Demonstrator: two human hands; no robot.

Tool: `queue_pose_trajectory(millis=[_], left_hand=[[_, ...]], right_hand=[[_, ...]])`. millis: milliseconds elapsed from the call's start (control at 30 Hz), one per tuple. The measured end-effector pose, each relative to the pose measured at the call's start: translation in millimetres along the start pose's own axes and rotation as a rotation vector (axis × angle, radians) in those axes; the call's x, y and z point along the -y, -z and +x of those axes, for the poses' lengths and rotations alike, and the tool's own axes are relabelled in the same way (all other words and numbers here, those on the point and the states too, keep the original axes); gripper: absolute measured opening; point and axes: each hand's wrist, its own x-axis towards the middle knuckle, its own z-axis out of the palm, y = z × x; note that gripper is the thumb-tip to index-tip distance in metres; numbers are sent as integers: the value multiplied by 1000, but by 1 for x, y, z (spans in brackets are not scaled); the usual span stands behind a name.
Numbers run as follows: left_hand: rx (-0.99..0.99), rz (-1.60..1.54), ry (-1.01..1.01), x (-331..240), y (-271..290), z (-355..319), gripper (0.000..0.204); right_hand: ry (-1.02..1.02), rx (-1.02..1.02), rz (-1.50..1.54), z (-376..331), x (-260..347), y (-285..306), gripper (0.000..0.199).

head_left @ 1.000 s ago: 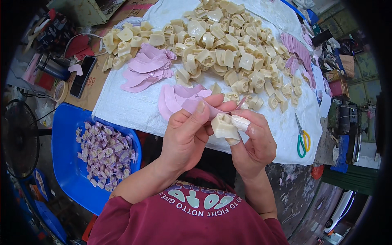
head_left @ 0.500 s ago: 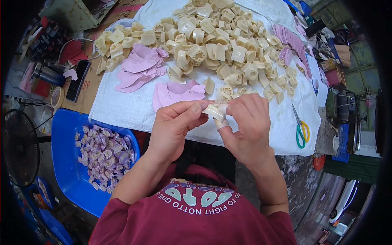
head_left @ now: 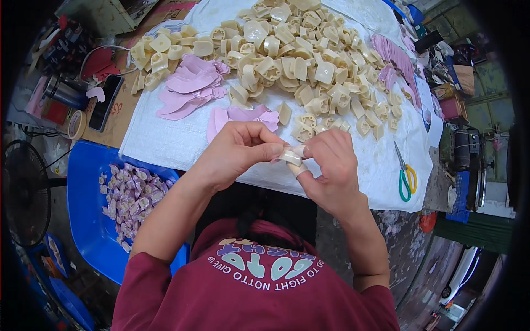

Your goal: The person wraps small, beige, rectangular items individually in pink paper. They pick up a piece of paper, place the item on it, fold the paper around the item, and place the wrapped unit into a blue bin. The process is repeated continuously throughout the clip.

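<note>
From where I stand, the likeliest trouble is a twist: the glossy cream heel-shaped block (head_left: 291, 158) is held only at its edges, so a hard tug from the left could turn it or pop it free. Uneven pulling might also crease the pink strip (head_left: 275, 160), of which just a sliver shows.

The block sits between the two hands, above the bench's near edge. The right hand (head_left: 333, 165), its thumb and a fingertip wrapped in pale coverings, grips it from the right with the fingers bent and the thumb beneath. The left hand (head_left: 234, 146) is pinched closed at the block's left end, seemingly on that strip; its fingertips hide the rest. Just beyond lie pink cut pieces (head_left: 243, 116) and a heap of similar cream blocks (head_left: 298, 69) on the white-covered bench (head_left: 165, 143).
</note>
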Motion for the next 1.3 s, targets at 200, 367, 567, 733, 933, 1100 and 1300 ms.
queue_pose_trajectory(millis=[200,367,567,733,933,1100,1300], left_hand=[[209,256,88,-18,11,11,8],[145,-14,33,-12,4,11,16],[107,-153,-239,9,-7,0,21],[-214,506,-757,14,-26,0,12],[1,302,-468,1,-17,0,8],[-130,356,-493,10,-22,-3,6],[-140,50,-635,7,-27,-12,16]], right_hand=[[23,7,114,-4,-2,-14,22],[-425,-43,624,-18,-5,-25,16],[-651,-88,888,-17,3,-14,15],[-720,-97,846,-12,12,-22,14],[-666,-6,692,-9,7,-11,17],[-604,-80,686,-6,3,-12,16],[-174,-166,278,4,3,5,44]])
